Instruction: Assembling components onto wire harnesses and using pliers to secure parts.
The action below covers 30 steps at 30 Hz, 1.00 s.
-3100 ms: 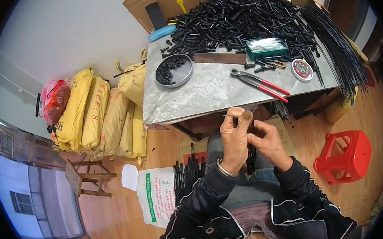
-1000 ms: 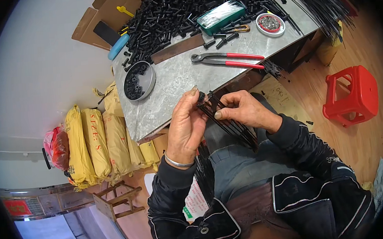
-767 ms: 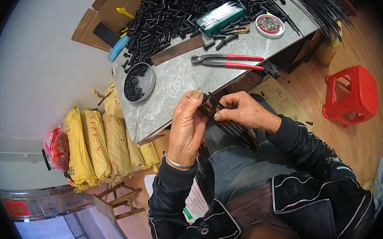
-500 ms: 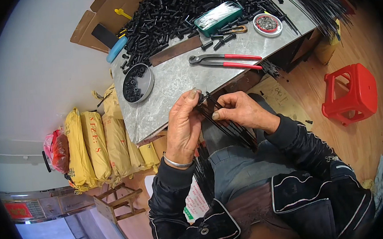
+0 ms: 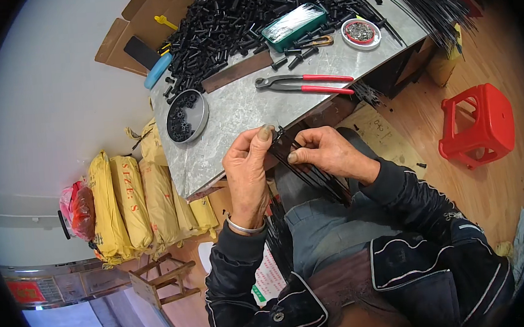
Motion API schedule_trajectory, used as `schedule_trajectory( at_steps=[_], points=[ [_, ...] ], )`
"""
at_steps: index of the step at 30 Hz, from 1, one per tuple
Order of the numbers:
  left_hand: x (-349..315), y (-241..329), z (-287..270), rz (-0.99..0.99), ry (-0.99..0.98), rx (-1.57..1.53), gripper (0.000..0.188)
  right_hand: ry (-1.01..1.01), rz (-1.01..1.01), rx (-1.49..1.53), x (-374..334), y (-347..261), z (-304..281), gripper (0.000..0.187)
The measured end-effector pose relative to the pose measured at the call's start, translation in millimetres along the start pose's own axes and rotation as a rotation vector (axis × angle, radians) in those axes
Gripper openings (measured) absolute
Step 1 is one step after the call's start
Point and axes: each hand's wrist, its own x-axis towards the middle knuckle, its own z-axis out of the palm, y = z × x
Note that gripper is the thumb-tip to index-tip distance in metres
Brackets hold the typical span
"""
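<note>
- Head cam: red-handled pincers (image 5: 314, 89) lying on a grey marbled table (image 5: 239, 104), close to the edge facing the wearer
- This side of the pincers, over the lap: a slanted bundle of thin black rods (image 5: 315, 181), left hand (image 5: 247, 170) pinching around its top end (details too tiny to make out), right hand (image 5: 331, 157) with thumb and fingers closed on rods just below
- Beyond the pincers: big messy heap of black parts (image 5: 264, 17), green box (image 5: 299, 38) beside it
- Left of the pincers: round tray (image 5: 195, 116), then yellow sacks (image 5: 132, 197) down by the wall
- Right of them: red stool (image 5: 495, 114) on wood floor (image 5: 482, 190)
</note>
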Motion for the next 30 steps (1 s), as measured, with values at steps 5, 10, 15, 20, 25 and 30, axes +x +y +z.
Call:
schedule_trajectory(
  at_steps=[5,10,15,20,25,30],
  points=[
    [-5.6,-5.0,8.0,0.105,-0.054,0.031,0.023,0.010,-0.017,0.030,-0.3,-0.4,-2.5,0.013],
    [-3.2,-3.1,2.4,0.131,-0.118,0.010,0.027,-0.030,-0.066,0.088,-4.1,-7.8,-6.0,0.014],
    [-2.1,-4.2,0.1,0.113,-0.129,-0.001,0.027,0.139,-0.236,-0.301,-12.3,-15.0,2.2,0.019],
    [-3.1,-9.3,1.8,0.102,-0.078,0.000,0.028,0.114,-0.234,-0.361,-11.5,-18.0,0.8,0.020],
    [-4.3,-17.9,-3.5,0.169,-0.175,-0.083,0.026,0.091,-0.151,-0.198,-7.3,-12.9,-4.8,0.022],
    [-0.9,-15.2,-7.7,0.119,-0.218,-0.075,0.029,-0.151,0.056,-0.030,-7.4,-26.4,-21.5,0.024]
  ],
)
